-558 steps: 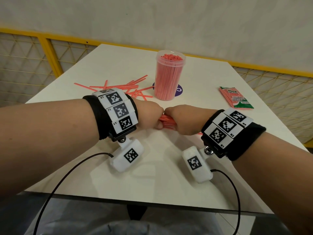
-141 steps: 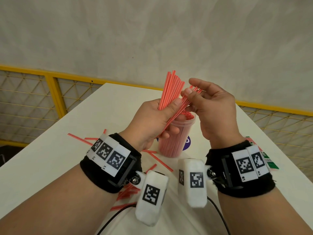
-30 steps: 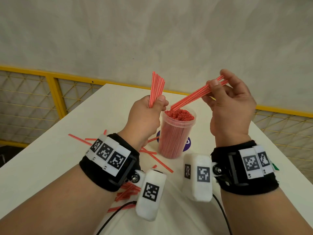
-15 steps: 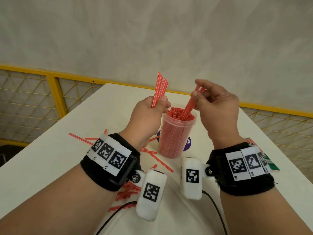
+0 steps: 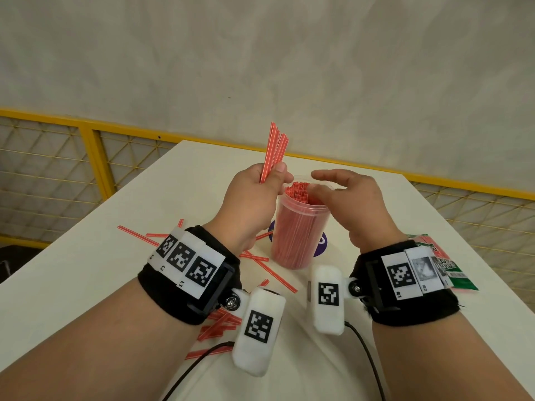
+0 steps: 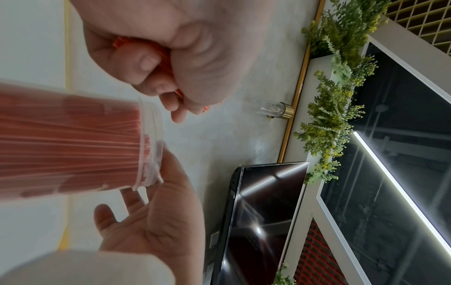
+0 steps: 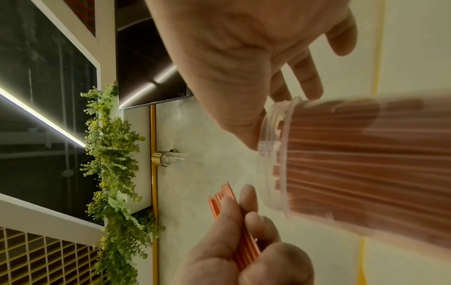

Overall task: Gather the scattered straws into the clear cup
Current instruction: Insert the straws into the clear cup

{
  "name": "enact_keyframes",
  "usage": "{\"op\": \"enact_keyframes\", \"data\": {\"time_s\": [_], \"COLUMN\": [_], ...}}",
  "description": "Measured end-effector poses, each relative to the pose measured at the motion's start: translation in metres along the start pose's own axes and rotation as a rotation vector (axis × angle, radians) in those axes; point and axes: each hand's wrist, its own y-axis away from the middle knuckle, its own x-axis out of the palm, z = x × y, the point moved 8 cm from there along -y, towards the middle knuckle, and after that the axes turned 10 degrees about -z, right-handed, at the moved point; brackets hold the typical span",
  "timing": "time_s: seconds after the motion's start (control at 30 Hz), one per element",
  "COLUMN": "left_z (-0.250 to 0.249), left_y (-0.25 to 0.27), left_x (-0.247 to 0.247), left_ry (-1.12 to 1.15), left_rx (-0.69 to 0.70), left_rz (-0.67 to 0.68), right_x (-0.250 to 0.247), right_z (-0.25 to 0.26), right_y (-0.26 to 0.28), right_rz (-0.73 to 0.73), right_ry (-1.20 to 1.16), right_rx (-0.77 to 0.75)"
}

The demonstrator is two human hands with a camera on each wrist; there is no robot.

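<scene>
The clear cup (image 5: 299, 227) stands upright on the white tabletop (image 5: 86, 270), over a purple round sticker (image 5: 320, 244), packed nearly full with red straws whose tops reach its rim. The left hand (image 5: 252, 201) is raised just left of the cup mouth, its fingers (image 6: 144, 63) and thumb curled round a small bundle of red straws (image 5: 275, 151) that points upward. The right hand (image 5: 350, 201) is over the right side of the cup mouth with its fingers (image 7: 307, 77) straight and spread, holding nothing; whether the fingertips touch the straw tops or the rim cannot be judged, the wrist views being blurred there. Loose straws (image 5: 136, 235) lie scattered on the tabletop left of the cup and nearer the person, some partly hidden under the left wrist strap. A green and red packet (image 5: 454, 273) lies flat on the tabletop to the right, partly behind the right wrist band.
</scene>
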Motion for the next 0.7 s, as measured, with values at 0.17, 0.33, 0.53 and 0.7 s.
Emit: {"op": "enact_keyframes", "data": {"time_s": [0.17, 0.33, 0.53, 0.7], "left_z": [0.004, 0.005, 0.006, 0.005], "left_y": [-0.001, 0.004, 0.008, 0.012], "left_x": [0.003, 0.009, 0.017, 0.024], "left_ry": [0.093, 0.217, 0.236, 0.254], "left_rx": [-0.044, -0.119, -0.142, -0.14], "left_rz": [0.042, 0.135, 0.234, 0.306], "right_x": [0.005, -0.009, -0.021, -0.008], "right_z": [0.002, 0.023, 0.053, 0.052], "right_y": [0.003, 0.005, 0.016, 0.022], "right_rz": [0.046, -0.093, -0.11, 0.04], "right_ry": [0.047, -0.103, -0.28, -0.384], "right_rx": [-0.018, -0.087, -0.213, -0.106]}}
